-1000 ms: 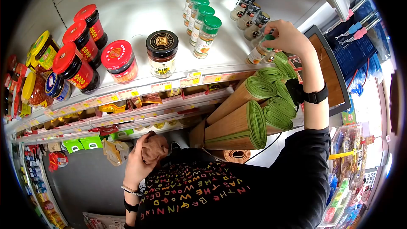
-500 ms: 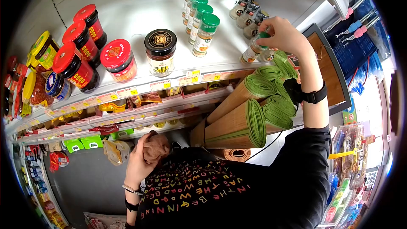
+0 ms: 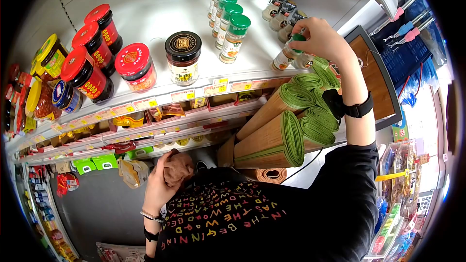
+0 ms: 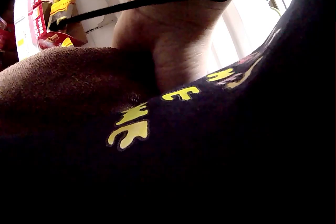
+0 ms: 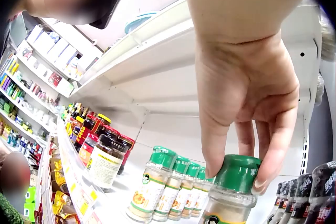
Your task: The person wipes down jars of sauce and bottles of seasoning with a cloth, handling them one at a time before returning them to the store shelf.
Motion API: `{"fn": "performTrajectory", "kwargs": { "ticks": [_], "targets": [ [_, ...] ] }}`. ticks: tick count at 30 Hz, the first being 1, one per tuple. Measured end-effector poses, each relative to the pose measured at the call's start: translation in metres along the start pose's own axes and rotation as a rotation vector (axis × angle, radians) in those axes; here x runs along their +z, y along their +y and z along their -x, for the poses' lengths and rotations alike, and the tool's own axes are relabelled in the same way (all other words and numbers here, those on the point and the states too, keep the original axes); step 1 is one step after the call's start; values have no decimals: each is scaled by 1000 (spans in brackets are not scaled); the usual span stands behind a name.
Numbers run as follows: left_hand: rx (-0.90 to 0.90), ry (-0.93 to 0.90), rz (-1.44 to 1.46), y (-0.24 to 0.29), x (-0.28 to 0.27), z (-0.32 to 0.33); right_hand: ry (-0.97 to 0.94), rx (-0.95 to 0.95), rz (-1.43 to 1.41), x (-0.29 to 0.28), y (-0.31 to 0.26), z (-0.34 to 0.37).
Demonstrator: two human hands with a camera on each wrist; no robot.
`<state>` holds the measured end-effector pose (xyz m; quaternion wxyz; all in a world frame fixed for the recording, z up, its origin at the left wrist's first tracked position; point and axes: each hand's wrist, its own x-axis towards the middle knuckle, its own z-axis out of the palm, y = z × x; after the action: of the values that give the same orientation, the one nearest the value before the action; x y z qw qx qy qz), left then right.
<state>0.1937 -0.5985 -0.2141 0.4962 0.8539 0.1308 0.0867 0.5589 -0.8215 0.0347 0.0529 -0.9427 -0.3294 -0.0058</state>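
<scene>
My right hand (image 3: 323, 39) pinches the green cap of a glass spice jar (image 3: 285, 59) between thumb and fingers, at the shelf's front edge. In the right wrist view the same spice jar (image 5: 231, 192) is upright under the fingertips. To its left, a row of matching green-capped spice jars (image 3: 233, 39) runs back into the shelf. Black-capped jars (image 3: 286, 19) line up behind the held one. Down by the black shirt, my left hand (image 3: 158, 189) grips a bunched brown cloth (image 3: 177, 169); the cloth (image 4: 63, 82) fills the left of the left wrist view.
On the white shelf (image 3: 160, 19) stand a black-lidded jar (image 3: 183, 58), red-lidded jars (image 3: 90, 75) and yellow-lidded jars (image 3: 41, 102). Green-edged rolled mats (image 3: 272, 140) lean below my right forearm. A brown board with a dark frame (image 3: 374, 82) is to the right.
My right hand has shifted slightly left with the spice jar, moving it toward the green-capped row. The left hand and cloth stay about where they were.
</scene>
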Motion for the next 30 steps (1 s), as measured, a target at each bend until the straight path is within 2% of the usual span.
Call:
{"fn": "performTrajectory", "kwargs": {
  "ticks": [20, 22, 26, 28, 29, 30],
  "targets": [
    [-23, -16, -17, 2, 1, 2, -78, 110, -14, -5, -2, 0],
    [-28, -18, -22, 2, 0, 2, -18, 46, -13, -3, 3, 0],
    [-24, -15, -16, 2, 0, 2, 0, 46, -5, -8, -7, 2],
    [-14, -9, -5, 1, 0, 2, 326, -199, 20, -4, -6, -8],
    [-12, -10, -9, 0, 1, 1, 330, -197, 18, -5, -11, -12],
    [0, -13, -20, -1, 1, 1, 316, -279, -6, -5, -22, -16]
  ]
}}
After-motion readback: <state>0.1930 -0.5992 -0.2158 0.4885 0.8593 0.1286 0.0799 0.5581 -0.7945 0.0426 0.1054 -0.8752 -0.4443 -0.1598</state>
